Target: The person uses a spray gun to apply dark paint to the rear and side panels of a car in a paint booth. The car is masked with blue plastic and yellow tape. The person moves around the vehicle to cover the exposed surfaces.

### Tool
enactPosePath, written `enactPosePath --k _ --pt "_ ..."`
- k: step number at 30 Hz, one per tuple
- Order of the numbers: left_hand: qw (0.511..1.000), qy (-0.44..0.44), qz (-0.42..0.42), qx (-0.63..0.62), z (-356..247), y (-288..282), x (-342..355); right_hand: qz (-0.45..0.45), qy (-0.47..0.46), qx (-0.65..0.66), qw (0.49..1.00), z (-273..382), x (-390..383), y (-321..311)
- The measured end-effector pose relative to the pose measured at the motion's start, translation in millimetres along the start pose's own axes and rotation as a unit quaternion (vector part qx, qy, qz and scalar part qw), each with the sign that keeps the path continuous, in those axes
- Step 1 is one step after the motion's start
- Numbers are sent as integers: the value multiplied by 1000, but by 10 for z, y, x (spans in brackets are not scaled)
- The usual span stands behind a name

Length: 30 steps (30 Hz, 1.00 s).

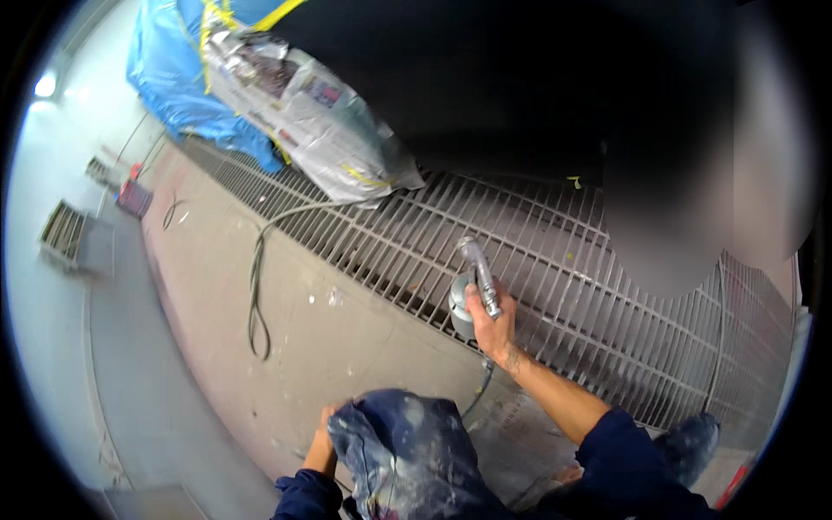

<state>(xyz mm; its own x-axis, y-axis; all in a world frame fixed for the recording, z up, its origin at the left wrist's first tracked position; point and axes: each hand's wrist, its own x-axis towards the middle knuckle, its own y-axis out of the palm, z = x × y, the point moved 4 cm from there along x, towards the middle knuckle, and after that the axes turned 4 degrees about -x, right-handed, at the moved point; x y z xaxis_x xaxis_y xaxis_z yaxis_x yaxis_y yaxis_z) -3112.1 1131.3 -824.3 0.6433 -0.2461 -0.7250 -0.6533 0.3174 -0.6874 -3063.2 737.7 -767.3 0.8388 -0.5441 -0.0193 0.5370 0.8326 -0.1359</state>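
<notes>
In my right hand [494, 328], closed around its handle, is a metal paint spray gun [479, 269] with a rounded grey cup on its left side. The gun is over the floor grating, its nozzle end pointing away from me. An air hose [482, 386] runs down from below this hand toward my legs. My left hand [324, 426] is low beside my paint-spotted knee [407, 442]; the trouser leg hides its fingers. Ahead stands a large dark surface [485, 78], too dim to make out.
Newspaper sheeting [321, 121] and blue plastic [178, 78], held by yellow tape, cover something at the upper left. A metal grating [555, 303] crosses the floor. A looped hose [257, 286] lies on the concrete. Near the left wall are a reddish bucket [134, 198] and a slatted box [64, 232].
</notes>
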Motion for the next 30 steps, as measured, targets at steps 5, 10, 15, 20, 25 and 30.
enactPosePath --k 5,10,15,20,25,30 --pt "997 48 45 38 156 205 458 36 -40 -97 994 161 -73 73" --pt "995 51 82 20 466 125 603 -23 -151 -124 980 149 -183 226" --pt "985 14 144 -97 612 -528 589 49 -110 -195 973 48 -159 496" --pt "824 249 43 -507 -487 -1444 551 -13 -144 -181 973 91 -241 700" --pt "621 323 25 -714 -1370 -1039 1209 -5 -78 -96 992 190 -286 805" --pt "460 273 37 -844 -1665 -929 1172 -28 -101 -74 992 321 -341 763"
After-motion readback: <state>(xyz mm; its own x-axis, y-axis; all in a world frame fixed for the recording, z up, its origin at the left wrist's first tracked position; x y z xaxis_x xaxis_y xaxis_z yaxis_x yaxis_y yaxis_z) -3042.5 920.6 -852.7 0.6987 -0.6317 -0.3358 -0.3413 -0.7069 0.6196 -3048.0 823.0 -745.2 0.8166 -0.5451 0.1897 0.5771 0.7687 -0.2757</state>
